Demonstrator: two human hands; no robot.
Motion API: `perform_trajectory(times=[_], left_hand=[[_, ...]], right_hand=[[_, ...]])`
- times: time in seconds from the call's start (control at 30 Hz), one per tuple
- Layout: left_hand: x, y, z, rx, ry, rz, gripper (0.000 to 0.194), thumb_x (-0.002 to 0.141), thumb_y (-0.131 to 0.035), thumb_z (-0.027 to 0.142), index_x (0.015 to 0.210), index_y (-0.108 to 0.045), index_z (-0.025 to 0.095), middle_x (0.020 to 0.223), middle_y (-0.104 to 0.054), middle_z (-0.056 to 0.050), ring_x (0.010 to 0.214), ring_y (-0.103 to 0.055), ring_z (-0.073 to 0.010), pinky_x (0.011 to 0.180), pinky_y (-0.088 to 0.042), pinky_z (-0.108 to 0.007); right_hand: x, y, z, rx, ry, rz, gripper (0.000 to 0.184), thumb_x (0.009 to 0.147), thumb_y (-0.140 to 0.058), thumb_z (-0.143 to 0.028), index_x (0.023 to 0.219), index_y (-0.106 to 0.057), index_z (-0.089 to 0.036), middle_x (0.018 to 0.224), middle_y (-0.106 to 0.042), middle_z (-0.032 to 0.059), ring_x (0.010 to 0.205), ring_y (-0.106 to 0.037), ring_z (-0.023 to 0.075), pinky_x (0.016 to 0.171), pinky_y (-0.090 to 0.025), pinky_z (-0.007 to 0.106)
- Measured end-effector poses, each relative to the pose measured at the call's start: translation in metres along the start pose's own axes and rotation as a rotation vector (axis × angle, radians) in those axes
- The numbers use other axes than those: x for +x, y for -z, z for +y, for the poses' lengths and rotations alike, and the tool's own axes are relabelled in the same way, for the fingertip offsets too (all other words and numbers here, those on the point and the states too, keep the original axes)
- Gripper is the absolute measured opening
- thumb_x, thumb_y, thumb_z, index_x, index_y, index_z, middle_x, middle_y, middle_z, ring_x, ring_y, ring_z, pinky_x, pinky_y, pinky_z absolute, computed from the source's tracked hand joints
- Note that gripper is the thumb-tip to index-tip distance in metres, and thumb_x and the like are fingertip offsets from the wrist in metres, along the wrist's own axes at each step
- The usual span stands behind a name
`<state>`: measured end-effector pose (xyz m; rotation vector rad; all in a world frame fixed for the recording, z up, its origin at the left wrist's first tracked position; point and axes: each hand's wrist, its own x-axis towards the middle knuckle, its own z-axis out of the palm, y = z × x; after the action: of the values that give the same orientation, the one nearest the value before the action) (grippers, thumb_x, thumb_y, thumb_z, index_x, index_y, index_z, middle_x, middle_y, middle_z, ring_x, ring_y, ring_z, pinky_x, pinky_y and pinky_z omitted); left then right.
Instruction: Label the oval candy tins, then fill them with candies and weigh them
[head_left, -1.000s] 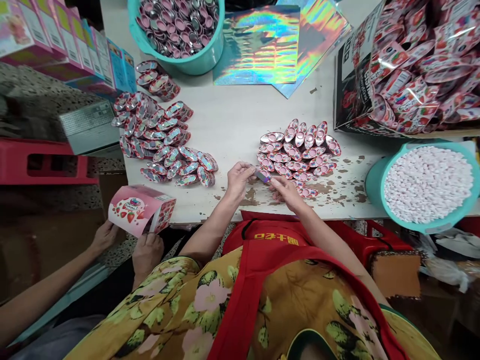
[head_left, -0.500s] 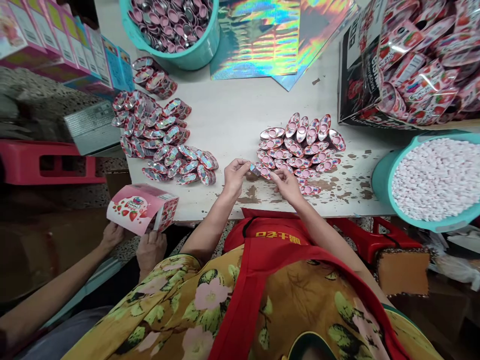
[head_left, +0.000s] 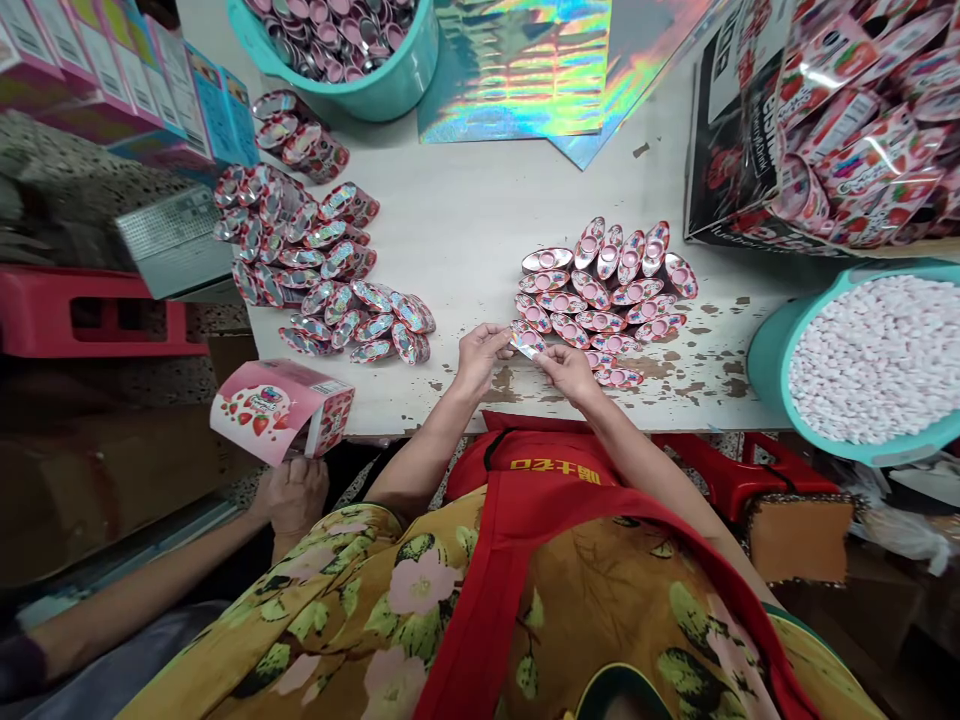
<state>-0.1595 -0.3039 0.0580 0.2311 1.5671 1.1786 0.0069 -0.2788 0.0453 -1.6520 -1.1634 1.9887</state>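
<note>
The small piece (head_left: 523, 342) is slightly right of the frame centre, above the worktop (head_left: 457, 220), at the lower left border of the right packs (head_left: 590, 290). It has just turned to show a paler face, which suggests that it is being handled and is not laid down. Whether it touches a pack below, I cannot tell.

The left hand (head_left: 484, 358) pinches its upper left end; the right hand (head_left: 566, 370) pinches its lower right end. In both, the grip is closed, with fingertips near each other. The forearms come from the bottom of the frame and lean inward, with the wrists low over the front edge.

The left packs (head_left: 300, 257) stand at centre left, below the cap tub (head_left: 367, 100). Foil sheets (head_left: 517, 80) lie at the top. The pellet tub (head_left: 769, 360) is at right, below the carton (head_left: 735, 150). At lower left, a co-worker's hands (head_left: 292, 495) are at a pink box (head_left: 262, 405).
</note>
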Motion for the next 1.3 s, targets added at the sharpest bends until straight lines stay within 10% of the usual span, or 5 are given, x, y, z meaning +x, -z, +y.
perform_trajectory(times=[0.6, 0.73, 0.87, 1.17, 1.3], left_hand=[[0.037, -0.004, -0.031, 0.857, -0.522, 0.184, 0.004, 0.080, -0.075, 0.019, 0.083, -0.075, 0.021, 0.090, -0.058, -0.004, 0.096, -0.056, -0.0213, 0.095, -0.044, -0.034], [0.037, -0.005, -0.023, 0.849, -0.434, 0.224, 0.028, 0.077, -0.077, 0.021, 0.104, -0.070, 0.022, 0.095, -0.064, -0.001, 0.086, -0.059, -0.0176, 0.082, -0.046, -0.028], [0.037, -0.010, -0.014, 0.906, -0.249, 0.138, 0.007, 0.084, -0.068, 0.026, 0.089, -0.071, 0.022, 0.081, -0.071, 0.001, 0.076, -0.062, -0.0168, 0.075, -0.045, -0.027], [0.034, 0.036, 0.018, 1.210, -0.350, 0.403, 0.030, 0.092, -0.058, 0.033, 0.116, -0.067, 0.018, 0.105, -0.072, -0.010, 0.105, -0.065, -0.0266, 0.095, -0.047, -0.037], [-0.021, 0.035, 0.004, 1.312, -0.557, -0.113, 0.038, 0.095, -0.058, 0.044, 0.124, -0.065, 0.020, 0.117, -0.070, -0.011, 0.112, -0.063, -0.0269, 0.097, -0.048, -0.037]], right_hand=[[0.015, -0.005, -0.005, -0.666, -0.005, 0.273, 0.021, 0.084, -0.066, -0.032, 0.075, -0.074, -0.015, 0.069, -0.073, 0.0049, 0.070, -0.067, 0.0191, 0.066, -0.043, 0.026], [0.019, -0.003, -0.013, -0.828, -0.021, 0.242, 0.023, 0.083, -0.070, -0.035, 0.075, -0.075, -0.015, 0.078, -0.076, 0.0099, 0.078, -0.068, 0.0227, 0.070, -0.043, 0.029], [0.019, 0.002, -0.022, -0.919, -0.033, 0.223, 0.024, 0.083, -0.071, -0.037, 0.075, -0.074, -0.015, 0.083, -0.076, 0.0151, 0.085, -0.070, 0.0285, 0.075, -0.046, 0.033], [-0.069, 0.113, 0.028, -0.218, 0.201, 0.232, 0.042, 0.075, -0.078, -0.049, 0.105, -0.073, -0.020, 0.102, -0.074, 0.0070, 0.094, -0.069, 0.0218, 0.089, -0.055, 0.036], [-0.114, 0.140, 0.076, -0.147, 0.085, 0.141, 0.055, 0.060, -0.089, -0.044, 0.110, -0.074, -0.023, 0.122, -0.072, 0.0080, 0.112, -0.066, 0.0254, 0.101, -0.050, 0.042]])
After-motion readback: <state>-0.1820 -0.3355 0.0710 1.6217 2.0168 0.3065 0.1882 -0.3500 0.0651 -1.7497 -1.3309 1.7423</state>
